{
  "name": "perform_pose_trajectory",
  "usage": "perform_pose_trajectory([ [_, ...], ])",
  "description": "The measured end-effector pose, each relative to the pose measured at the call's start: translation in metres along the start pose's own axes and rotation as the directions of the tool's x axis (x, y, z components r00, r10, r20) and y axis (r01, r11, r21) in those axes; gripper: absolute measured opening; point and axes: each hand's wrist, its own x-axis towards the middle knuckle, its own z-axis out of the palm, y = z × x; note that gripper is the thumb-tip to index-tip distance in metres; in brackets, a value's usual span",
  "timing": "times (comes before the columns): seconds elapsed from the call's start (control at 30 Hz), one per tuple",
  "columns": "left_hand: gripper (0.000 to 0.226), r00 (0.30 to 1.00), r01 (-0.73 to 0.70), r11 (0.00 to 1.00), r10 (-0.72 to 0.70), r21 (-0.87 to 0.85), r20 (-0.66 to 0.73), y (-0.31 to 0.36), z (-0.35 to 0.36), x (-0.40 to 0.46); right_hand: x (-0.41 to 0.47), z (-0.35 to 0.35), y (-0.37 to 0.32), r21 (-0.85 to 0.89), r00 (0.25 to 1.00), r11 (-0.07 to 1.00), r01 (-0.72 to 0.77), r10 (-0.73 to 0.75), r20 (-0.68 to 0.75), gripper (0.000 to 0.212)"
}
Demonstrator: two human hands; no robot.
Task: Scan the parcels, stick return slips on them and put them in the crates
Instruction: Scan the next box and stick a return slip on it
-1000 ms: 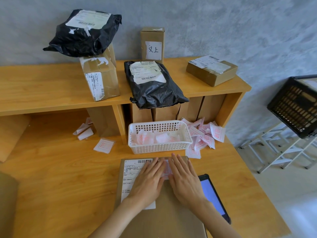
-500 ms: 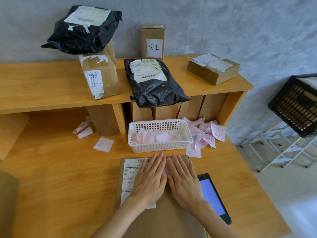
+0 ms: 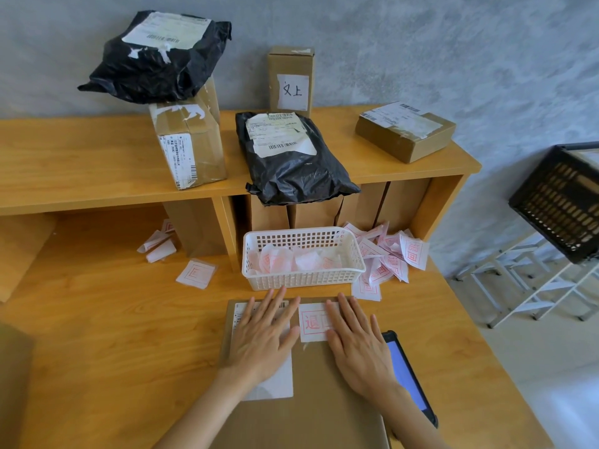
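Flat brown parcel [image 3: 311,400]: red-stamped slip [image 3: 313,322] stuck flat beside shipping label. L hand [image 3: 263,335], R hand [image 3: 358,345] pressing flat-fingered, gripping nothing.

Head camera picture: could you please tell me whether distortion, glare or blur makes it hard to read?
Head view: wide-angle bending curves the shelf edge and tilts the black crate; soft, even daylight, no harsh glare; the red stamp on the return slip reads clearly between the left hand and right hand; small label print stays illegible.
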Motion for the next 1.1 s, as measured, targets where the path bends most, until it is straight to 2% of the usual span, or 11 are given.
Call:
perform_pose_trajectory([
  [0.2, 0.075, 0.998, -0.04, 0.999, 0.039, -0.022, -0.053, -0.002, -0.006, -0.002, 0.0, -0.003, 0.0, 0.076, 1.0, 0.997, -0.007, 0.006, 0.015, 0.057],
  [0.3, 0.077, 0.994, 0.005, 0.997, -0.013, -0.081, -0.105, -0.006, -0.009, -0.005, -0.003, -0.007, 0.0, 0.283, 0.998, 0.958, -0.049, 0.058, -0.022, 0.067],
  [0.4, 0.075, 0.972, 0.124, 0.957, -0.17, -0.264, -0.16, -0.016, -0.015, -0.016, -0.015, -0.013, 0.005, 0.548, 0.984, 0.826, -0.133, 0.174, -0.023, 0.083],
  [0.53, 0.072, 0.92, 0.228, 0.743, -0.376, -0.629, -0.111, -0.033, -0.012, -0.046, -0.035, -0.008, 0.013, 0.763, 0.959, 0.59, -0.263, 0.25, 0.137, 0.086],
  [0.57, 0.077, 0.909, 0.255, 0.633, -0.415, -0.731, -0.042, -0.034, -0.01, -0.056, -0.039, -0.005, 0.014, 0.779, 0.954, 0.559, -0.282, 0.249, 0.166, 0.085],
  [0.63, 0.087, 0.888, 0.286, 0.303, -0.44, -0.909, 0.133, -0.033, -0.006, -0.074, -0.044, 0.0, 0.016, 0.802, 0.951, 0.52, -0.294, 0.242, 0.191, 0.08],
  [0.7, 0.085, 0.879, 0.315, 0.08, -0.399, -0.946, 0.259, -0.028, -0.001, -0.088, -0.047, 0.002, 0.016, 0.829, 0.95, 0.473, -0.297, 0.232, 0.208, 0.073],
  [0.77, 0.068, 0.877, 0.324, 0.01, -0.378, -0.946, 0.297, -0.023, 0.003, -0.095, -0.047, 0.002, 0.017, 0.862, 0.951, 0.411, -0.297, 0.207, 0.229, 0.07],
  [0.9, 0.087, 0.87, 0.269, -0.066, -0.412, -0.961, 0.272, -0.021, 0.006, -0.095, -0.048, 0.003, 0.018, 0.915, 0.954, 0.281, -0.288, 0.163, 0.25, 0.072],
  [1.03, 0.019, 0.836, 0.242, -0.145, -0.472, -0.959, 0.282, -0.018, 0.009, -0.086, -0.051, 0.006, 0.016, 0.934, 0.951, 0.211, -0.287, 0.175, 0.253, 0.072],
  [1.1, 0.011, 0.853, 0.231, -0.139, -0.446, -0.963, 0.269, -0.017, 0.005, -0.09, -0.054, 0.003, 0.012, 0.939, 0.954, 0.209, -0.274, 0.182, 0.239, 0.07],
])
